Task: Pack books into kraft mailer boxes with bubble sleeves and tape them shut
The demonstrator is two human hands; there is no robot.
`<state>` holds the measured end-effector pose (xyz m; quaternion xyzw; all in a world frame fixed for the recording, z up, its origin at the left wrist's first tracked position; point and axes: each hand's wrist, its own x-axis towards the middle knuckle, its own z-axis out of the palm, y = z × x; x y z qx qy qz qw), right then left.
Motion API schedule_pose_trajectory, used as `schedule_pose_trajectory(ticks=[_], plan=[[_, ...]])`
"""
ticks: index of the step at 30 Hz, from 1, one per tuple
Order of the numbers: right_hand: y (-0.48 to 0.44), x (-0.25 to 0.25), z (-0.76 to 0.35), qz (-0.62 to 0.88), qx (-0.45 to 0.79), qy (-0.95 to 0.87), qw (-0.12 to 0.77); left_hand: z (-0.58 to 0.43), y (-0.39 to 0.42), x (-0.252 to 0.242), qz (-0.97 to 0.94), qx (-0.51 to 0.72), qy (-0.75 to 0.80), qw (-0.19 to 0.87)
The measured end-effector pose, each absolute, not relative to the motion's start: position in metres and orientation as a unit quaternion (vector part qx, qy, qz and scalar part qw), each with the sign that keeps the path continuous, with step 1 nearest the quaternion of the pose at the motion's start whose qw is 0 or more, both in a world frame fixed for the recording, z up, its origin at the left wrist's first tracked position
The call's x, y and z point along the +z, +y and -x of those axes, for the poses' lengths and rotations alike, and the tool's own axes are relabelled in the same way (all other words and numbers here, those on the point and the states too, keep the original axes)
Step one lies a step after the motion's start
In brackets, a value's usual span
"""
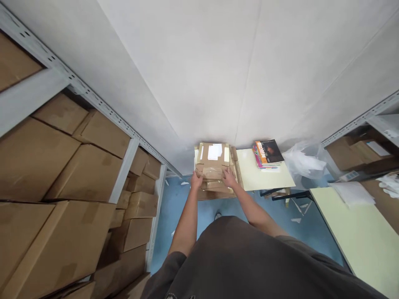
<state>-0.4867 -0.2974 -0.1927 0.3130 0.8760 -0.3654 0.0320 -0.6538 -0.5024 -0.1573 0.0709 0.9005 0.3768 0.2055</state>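
Observation:
A flattened cardboard box point(215, 162) with white paper labels and clear tape lies on top of a pile of brown cardboard point(215, 194). The pile rests at the left end of a pale yellow table point(251, 176) against the wall. At the top box's front left corner, my left hand point(196, 181) is closed on the edge, thumb on top. My right hand point(230, 177) grips the front right edge, its fingers bent over the cardboard. The undersides of both hands are hidden.
Shelves on the left hold several brown boxes point(84, 166). Right of the pile are stacked books point(268, 153) and a translucent plastic bag point(305, 160). Another pale table point(358, 224) stands at the right. Paper scraps point(296, 220) lie on the blue floor point(174, 207).

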Motion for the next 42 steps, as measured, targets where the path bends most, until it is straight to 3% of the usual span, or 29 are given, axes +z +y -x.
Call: schedule_pose_trajectory(ticks=[6, 12, 17, 22, 32, 42], plan=[[-0.306, -0.196, 0.495, -0.231, -0.349, 0.906, 0.063, 0.670, -0.521, -0.170, -0.028, 0.434, 0.879, 0.197], [-0.290, -0.196, 0.484, -0.261, -0.452, 0.850, -0.075, 0.681, -0.537, -0.177, 0.012, 0.573, 0.812, 0.110], [-0.285, -0.195, 0.487, -0.298, -0.608, 0.721, -0.148, 0.681, -0.544, -0.167, -0.041, 0.715, 0.673, 0.184], [-0.281, -0.179, 0.495, -0.360, -0.717, 0.575, -0.162, 0.671, -0.544, -0.135, -0.052, 0.770, 0.579, 0.265], [-0.226, -0.123, 0.410, -0.291, -0.796, 0.479, -0.230, 0.628, -0.490, -0.078, -0.113, 0.732, 0.590, 0.323], [-0.121, -0.102, 0.172, -0.380, -0.725, 0.462, -0.341, 0.486, -0.285, -0.043, -0.331, 0.532, 0.653, 0.426]])
